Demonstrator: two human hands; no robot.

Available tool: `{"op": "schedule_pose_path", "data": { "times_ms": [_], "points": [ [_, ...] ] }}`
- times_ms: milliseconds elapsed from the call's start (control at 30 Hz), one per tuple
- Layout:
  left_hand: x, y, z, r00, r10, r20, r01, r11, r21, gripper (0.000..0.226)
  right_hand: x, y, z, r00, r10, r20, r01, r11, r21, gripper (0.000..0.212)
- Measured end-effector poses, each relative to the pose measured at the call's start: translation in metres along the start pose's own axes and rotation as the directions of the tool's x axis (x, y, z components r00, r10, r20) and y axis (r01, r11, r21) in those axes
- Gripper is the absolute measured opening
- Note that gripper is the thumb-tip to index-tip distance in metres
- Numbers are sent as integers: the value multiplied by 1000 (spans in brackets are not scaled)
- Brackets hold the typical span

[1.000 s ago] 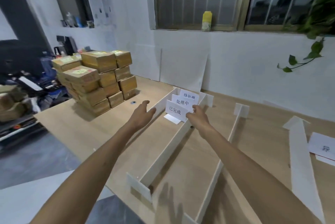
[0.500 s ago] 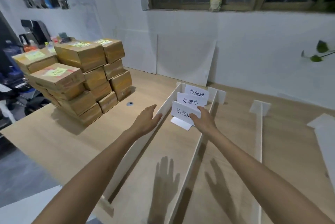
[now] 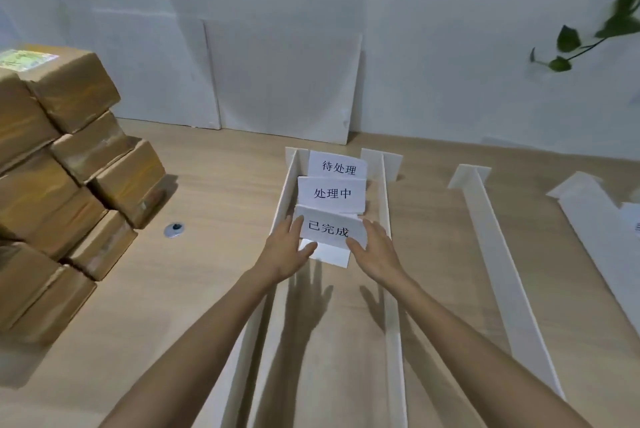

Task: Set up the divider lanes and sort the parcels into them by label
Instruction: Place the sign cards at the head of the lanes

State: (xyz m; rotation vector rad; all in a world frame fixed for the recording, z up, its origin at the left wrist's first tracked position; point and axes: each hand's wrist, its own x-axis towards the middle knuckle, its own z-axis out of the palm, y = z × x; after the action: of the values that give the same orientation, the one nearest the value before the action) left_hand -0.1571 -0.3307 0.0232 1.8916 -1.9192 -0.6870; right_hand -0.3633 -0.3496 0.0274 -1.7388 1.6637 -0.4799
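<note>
Lane between two long upright white foam-board dividers (image 3: pixel 387 206) on light wooden tabletop (image 3: pixel 214 185): three folded white paper label cards stand in a row inside its far end. The nearest label card, printed 已完成 (image 3: pixel 328 230), is held at both side edges. The left grip (image 3: pixel 287 251), a bare hand, pinches its left edge with the thumb across the front flap. The right grip (image 3: pixel 375 247) pinches its right edge with the fingers behind. Behind it stand the middle card, 处理中 (image 3: pixel 332 193), its lower edge hidden by the nearest card, and the far card, 待处理 (image 3: pixel 339 168). Left of the lane are a small round grey disc (image 3: pixel 174 229) and stacked brown cardboard parcels (image 3: pixel 69 168). To the right, apart, are a third divider (image 3: pixel 485 219) and a flat white strip (image 3: pixel 595 219). A white board (image 3: pixel 284 81) leans on the wall, with green leaves (image 3: pixel 568 43) at upper right.
</note>
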Motion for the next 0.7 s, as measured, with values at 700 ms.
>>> {"op": "schedule_pose_path", "data": {
  "times_ms": [700],
  "points": [
    [107, -68, 64, 998, 13, 68, -2, 986, -168, 88, 73, 25, 56, 969, 224, -106, -204, 963, 176, 76]
  ]
}}
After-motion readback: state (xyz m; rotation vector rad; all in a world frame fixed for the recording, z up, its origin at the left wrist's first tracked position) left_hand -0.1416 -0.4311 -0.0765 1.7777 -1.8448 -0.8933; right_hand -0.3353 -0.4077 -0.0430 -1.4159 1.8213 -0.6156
